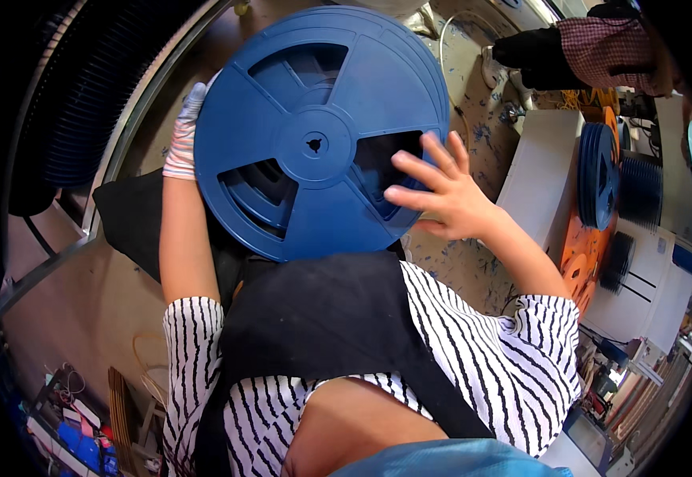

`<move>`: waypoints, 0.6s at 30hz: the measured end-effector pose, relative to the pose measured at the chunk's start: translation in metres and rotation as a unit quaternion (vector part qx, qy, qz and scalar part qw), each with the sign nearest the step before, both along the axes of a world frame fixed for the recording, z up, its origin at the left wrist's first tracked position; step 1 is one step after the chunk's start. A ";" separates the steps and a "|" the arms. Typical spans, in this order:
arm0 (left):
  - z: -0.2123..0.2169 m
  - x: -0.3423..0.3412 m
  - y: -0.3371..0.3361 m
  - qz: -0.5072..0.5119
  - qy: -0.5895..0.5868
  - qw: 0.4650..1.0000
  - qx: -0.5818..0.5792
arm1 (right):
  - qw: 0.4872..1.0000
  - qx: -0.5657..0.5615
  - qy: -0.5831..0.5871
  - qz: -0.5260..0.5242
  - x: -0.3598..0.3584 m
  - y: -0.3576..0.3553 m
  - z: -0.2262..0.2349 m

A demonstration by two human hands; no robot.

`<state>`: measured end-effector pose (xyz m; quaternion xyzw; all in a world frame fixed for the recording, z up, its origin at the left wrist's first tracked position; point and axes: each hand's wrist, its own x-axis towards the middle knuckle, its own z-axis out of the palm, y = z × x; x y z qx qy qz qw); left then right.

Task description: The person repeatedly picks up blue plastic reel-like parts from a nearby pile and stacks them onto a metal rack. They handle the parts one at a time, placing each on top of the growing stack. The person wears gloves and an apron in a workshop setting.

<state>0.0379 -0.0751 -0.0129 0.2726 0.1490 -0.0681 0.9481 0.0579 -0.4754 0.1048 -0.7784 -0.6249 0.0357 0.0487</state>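
A stack of blue reels (pixel 322 172) stands just ahead of the person's black apron (pixel 322 318). The gloved left hand (pixel 187 131) grasps its left rim; the bare right hand (pixel 451 195) is spread loose at the right edge, contact unclear. Blue scraps litter the grey floor (pixel 473 87). Dark reels (pixel 91 135) line the left; right, a white cabinet (pixel 540 155), more reels (pixel 595 175) and another person (pixel 604 52).

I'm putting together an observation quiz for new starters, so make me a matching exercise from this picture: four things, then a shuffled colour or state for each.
Things
1. left hand
2. right hand
3. apron
4. top reel

Colour or state
A. black
B. blue
C. gloved
D. bare and spread open

Right pairs: 1-C, 2-D, 3-A, 4-B
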 end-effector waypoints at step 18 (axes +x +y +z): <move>0.036 0.042 -0.003 -0.018 -0.046 0.970 0.237 | 0.723 0.198 0.211 -0.627 0.057 0.027 -0.051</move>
